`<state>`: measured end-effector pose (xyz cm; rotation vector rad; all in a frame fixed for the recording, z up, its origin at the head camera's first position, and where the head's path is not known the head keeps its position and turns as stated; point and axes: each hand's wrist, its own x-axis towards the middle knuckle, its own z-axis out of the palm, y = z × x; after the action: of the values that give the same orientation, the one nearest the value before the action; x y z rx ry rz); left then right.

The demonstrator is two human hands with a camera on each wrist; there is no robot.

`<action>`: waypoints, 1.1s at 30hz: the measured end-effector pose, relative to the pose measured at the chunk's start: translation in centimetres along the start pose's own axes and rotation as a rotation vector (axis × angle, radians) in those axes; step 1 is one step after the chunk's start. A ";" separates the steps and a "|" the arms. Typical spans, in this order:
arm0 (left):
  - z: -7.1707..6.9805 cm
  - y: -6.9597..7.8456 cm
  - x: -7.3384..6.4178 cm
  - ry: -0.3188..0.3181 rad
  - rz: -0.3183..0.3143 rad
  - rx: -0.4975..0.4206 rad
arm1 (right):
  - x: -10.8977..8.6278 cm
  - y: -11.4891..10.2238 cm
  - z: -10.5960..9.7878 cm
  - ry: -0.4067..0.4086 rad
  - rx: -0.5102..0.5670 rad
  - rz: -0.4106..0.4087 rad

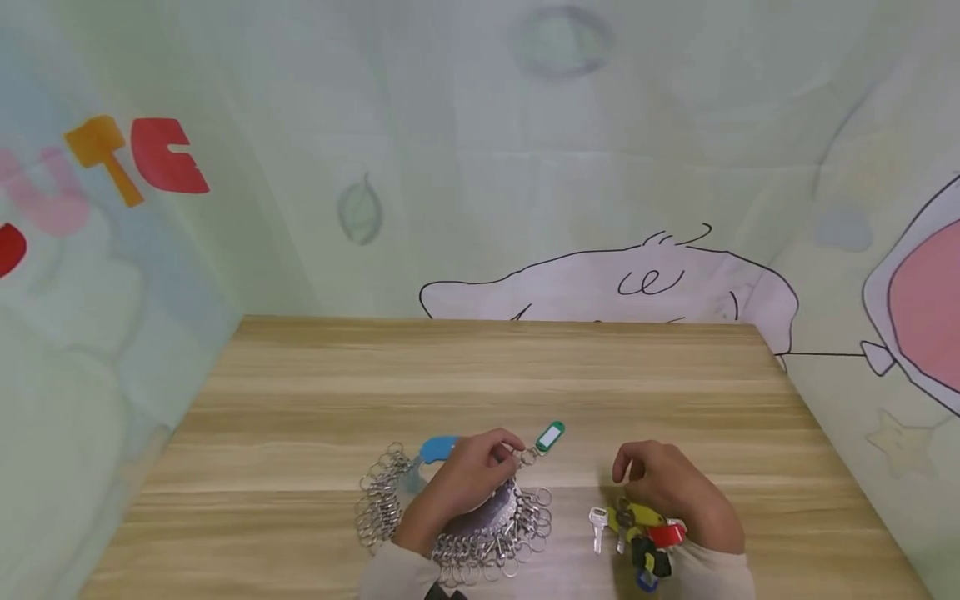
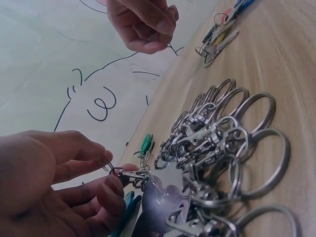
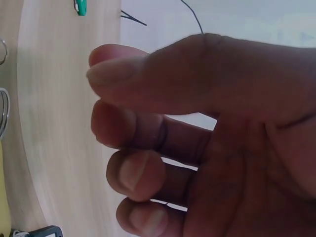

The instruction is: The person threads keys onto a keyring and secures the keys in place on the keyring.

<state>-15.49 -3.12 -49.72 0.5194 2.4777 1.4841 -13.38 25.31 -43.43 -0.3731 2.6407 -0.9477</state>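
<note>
My left hand (image 1: 472, 473) reaches over a circle of silver swivel clasps with split rings (image 1: 457, 548). In the left wrist view, its thumb and fingers pinch a split ring (image 2: 104, 163) joined to a clasp (image 2: 134, 175). A green key tag (image 1: 551, 436) lies just beyond those fingertips; a blue tag (image 1: 437, 449) pokes out beside the hand. Inside the circle, a shiny sheet (image 1: 480, 518) is partly covered by the hand. My right hand (image 1: 663, 479) hovers with loosely curled fingers, holding nothing, thumb close against the index fingertip.
Below the right hand lies a bunch with silver keys (image 1: 597, 521), a yellow tag (image 1: 645, 516), a red tag (image 1: 666, 534) and a black piece (image 1: 647, 557). The wooden table (image 1: 315, 375) ends at a printed cloth backdrop (image 1: 480, 192).
</note>
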 end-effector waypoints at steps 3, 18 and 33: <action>0.1 0.0 0.2 -0.002 -0.003 0.005 | 0.1 0.2 0.0 -0.015 -0.005 0.000; 0.5 0.1 0.2 0.009 0.022 -0.002 | 1.6 0.7 1.9 -0.118 0.049 0.051; 0.7 -0.2 0.2 0.019 0.028 -0.015 | 1.7 0.4 2.0 -0.129 0.033 0.030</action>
<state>-15.48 -2.57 -50.21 0.5412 2.4811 1.5242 -14.30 23.86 -45.47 -0.3729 2.5046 -0.9242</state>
